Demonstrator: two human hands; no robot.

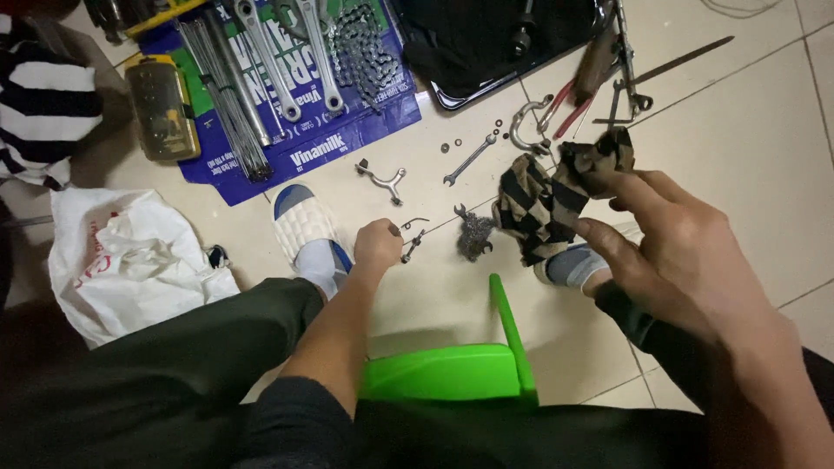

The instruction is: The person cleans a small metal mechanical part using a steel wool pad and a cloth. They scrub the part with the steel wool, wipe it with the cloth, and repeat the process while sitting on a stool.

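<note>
Currently the right hand (686,252) is raised above the tiled floor (730,113), its grip closed on a brown-and-black checked rag (552,195), pinched between thumb and fingertips; the rag hangs bunched, clear of the floor. Left hand (378,243) is low, fist clenched, touching or just beside a small bent metal part (412,243) on the floor; whether it actually grasps the part cannot be told. A wad of steel wool (474,234) lies between the two hands, just beside the rag's lower edge. Further out on the floor: a small spanner (469,159), a Y-shaped metal bracket (383,181), a curved caliper arm (524,123), red-handled pliers (565,108). A blue printed sheet (313,148) near the far edge carries crank arms (269,61), a chain (360,48) and spokes (230,104). A white plastic bag (130,260) sits at left. A green stool (460,369) is under the person.
</note>
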